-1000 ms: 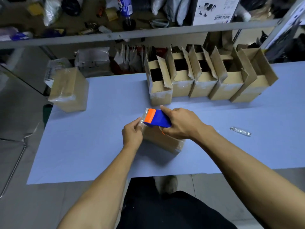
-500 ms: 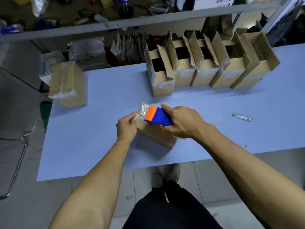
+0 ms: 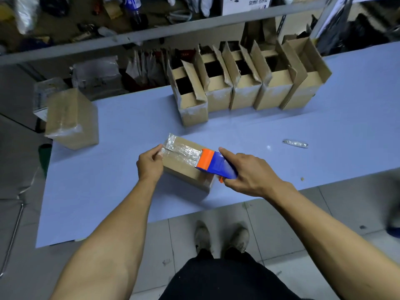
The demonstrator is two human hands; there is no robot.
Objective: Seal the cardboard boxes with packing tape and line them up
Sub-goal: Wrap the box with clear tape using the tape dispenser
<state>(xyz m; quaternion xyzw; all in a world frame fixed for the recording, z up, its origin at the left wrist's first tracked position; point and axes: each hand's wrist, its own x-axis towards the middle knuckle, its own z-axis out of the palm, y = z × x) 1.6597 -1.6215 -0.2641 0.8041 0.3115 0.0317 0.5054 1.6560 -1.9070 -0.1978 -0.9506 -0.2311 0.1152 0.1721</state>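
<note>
My right hand (image 3: 249,172) grips the dispenser (image 3: 214,164), laying tape along the box (image 3: 184,169); my left hand (image 3: 150,164) pinches the tape end (image 3: 171,140), anchoring it.

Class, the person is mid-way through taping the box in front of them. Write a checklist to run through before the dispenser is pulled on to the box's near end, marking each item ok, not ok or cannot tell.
1. Left hand steadies the box at its left end: ok.
2. Right hand grips the dispenser: ok.
3. Tape already laid from the far end lies along the top: ok.
4. Tape covers the flap seam: cannot tell.
5. Table is bare on the near side of the box: ok.
6. Five boxes in the back row sealed on top: not ok, flaps open.
</note>
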